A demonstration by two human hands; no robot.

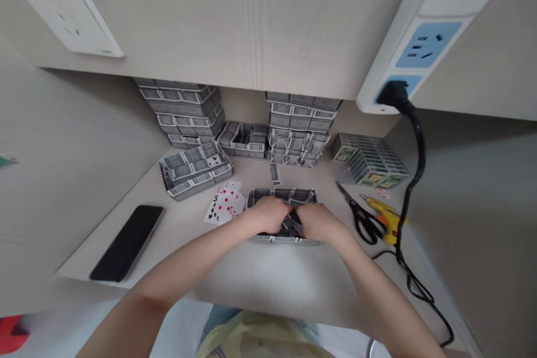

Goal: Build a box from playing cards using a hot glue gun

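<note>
In front of me on the desk is an open box built of folded playing cards (272, 240), grey patterned backs facing out. My left hand (272, 213) reaches into it from the left, and my right hand (316, 220) from the right. Both have curled fingers, closed about dark folded playing cards (292, 224) between them inside the box. The fingertips are partly hidden. Left of the box lie loose playing cards (226, 205), face up. Another card box (197, 183) sits tilted behind them, and a single folded card (274, 174) lies behind my box.
Tall stacks of card boxes (184, 106) (300, 123) stand at the back, with a smaller card box (245, 142) between them. Packed card decks (373, 159), scissors (364, 221), a yellow glue gun (388, 218) and its black cord (419, 151) are right. A phone (128, 243) lies left.
</note>
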